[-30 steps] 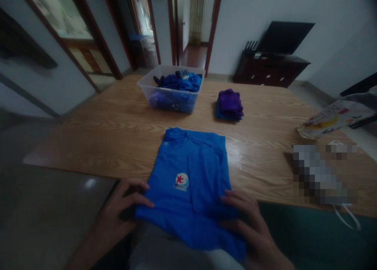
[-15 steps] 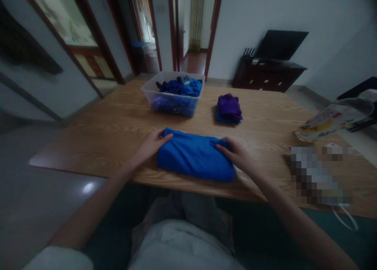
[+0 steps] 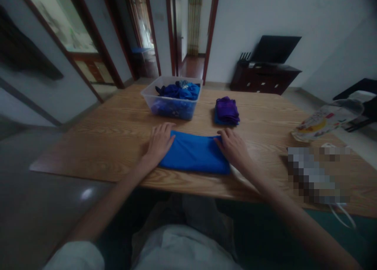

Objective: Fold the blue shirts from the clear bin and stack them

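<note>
A blue folded cloth, perhaps a garment, lies flat near the front edge of the wooden table. My left hand rests at its left end, fingers stretched out and thumb on the fabric. At the right end, my right hand lies with fingers extended over the cloth's edge. Neither hand grips the fabric. Behind the cloth stands a clear plastic bin holding crumpled blue and dark fabrics. A folded purple cloth sits on a blue one to the right of the bin.
A clear printed plastic bag stands at the table's right side. Nearer me lies a blurred-out object with a white strap. A dark cabinet with a black screen is against the far wall.
Both hands have let go of the cloth's far corners and now lie flat at its ends. The cloth looks flatter and smoother, and the view has shifted slightly.
</note>
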Action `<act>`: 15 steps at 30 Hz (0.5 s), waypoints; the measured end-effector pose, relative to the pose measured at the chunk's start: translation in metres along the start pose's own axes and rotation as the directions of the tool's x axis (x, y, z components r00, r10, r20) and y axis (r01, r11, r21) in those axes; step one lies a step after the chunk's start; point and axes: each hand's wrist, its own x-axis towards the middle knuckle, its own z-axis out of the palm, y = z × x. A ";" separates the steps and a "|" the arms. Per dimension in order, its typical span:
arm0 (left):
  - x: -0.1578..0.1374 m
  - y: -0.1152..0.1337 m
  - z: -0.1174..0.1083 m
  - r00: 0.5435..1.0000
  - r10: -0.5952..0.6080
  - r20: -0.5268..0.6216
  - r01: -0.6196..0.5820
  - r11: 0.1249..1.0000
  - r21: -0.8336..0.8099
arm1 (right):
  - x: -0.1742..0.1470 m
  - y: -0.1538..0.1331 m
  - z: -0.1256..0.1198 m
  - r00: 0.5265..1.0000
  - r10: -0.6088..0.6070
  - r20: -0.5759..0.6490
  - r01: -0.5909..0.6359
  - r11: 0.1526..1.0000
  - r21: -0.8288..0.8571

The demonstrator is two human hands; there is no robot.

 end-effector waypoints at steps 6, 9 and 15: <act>-0.032 0.019 0.020 0.947 0.267 0.179 -0.282 0.957 0.062 | -0.048 -0.031 0.009 0.889 -0.432 0.151 0.445 0.893 -0.070; -0.048 0.013 0.031 0.949 0.203 0.239 -0.239 0.962 0.133 | -0.056 -0.017 0.020 0.854 -0.468 0.229 0.488 0.872 -0.037; -0.068 0.003 0.021 0.958 0.187 0.217 -0.217 0.968 0.122 | -0.066 -0.001 0.001 0.853 -0.468 0.231 0.492 0.869 -0.055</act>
